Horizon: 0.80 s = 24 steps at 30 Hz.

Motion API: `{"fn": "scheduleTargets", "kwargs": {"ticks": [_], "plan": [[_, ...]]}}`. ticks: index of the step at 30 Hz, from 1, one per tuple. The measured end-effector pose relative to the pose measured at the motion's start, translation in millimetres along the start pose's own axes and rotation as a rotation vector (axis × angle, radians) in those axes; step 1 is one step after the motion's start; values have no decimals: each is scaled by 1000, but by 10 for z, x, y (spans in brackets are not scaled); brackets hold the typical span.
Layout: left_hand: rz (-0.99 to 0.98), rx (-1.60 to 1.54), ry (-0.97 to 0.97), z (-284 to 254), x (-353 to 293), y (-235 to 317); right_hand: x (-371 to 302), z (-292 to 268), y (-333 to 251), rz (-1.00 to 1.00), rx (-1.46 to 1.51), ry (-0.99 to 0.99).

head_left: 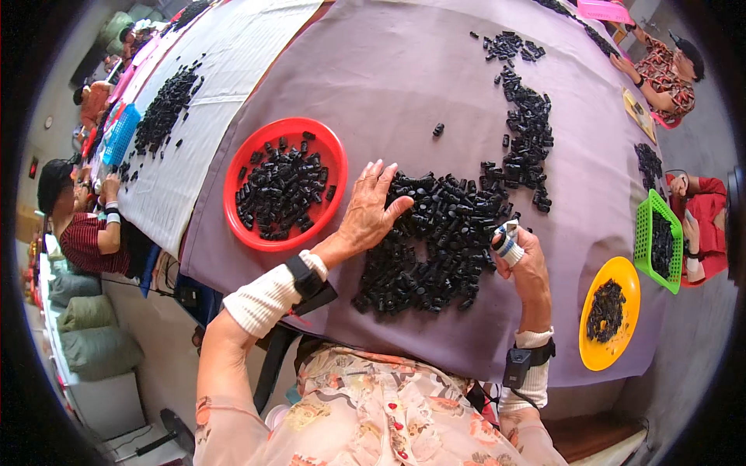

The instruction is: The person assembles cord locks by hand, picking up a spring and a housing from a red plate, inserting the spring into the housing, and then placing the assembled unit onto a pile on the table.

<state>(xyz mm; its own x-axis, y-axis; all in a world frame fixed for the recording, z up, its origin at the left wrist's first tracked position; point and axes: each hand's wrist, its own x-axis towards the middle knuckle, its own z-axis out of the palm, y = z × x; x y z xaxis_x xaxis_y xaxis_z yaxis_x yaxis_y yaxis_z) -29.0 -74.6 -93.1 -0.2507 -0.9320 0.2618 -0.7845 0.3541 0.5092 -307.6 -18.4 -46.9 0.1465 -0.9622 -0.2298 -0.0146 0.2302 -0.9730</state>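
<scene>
A heap of small black cylindrical plastic parts (pixel 423 264) lies on the table in front of me. My left hand (pixel 369 208) is open with fingers spread, resting at the heap's upper left edge beside a round red tray (pixel 339 167). That tray holds many of the same black parts (pixel 280 186). Over the heap's right edge, my right hand (pixel 527 260) has its fingers curled in. A white wrap (pixel 509 245) covers one of its digits. Something dark shows at its fingertips, but I cannot tell whether it is held or lies in the heap behind.
A band of black parts (pixel 528 128) stretches away from the heap, and a lone pair (pixel 438 130) lies left of it. On the right are a yellow plate (pixel 631 283) and a green basket (pixel 643 233). Other people sit at left and right, one in red clothes (pixel 709 225).
</scene>
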Motion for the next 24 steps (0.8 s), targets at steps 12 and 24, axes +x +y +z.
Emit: {"fn": "scheduleTargets", "kwargs": {"ticks": [12,24], "plan": [[409,-172,-152,-250,-273,442,3,8,48,47,-1,57],[708,36,-422,-263,-793,159,10,8,27,34,20,52]]}}
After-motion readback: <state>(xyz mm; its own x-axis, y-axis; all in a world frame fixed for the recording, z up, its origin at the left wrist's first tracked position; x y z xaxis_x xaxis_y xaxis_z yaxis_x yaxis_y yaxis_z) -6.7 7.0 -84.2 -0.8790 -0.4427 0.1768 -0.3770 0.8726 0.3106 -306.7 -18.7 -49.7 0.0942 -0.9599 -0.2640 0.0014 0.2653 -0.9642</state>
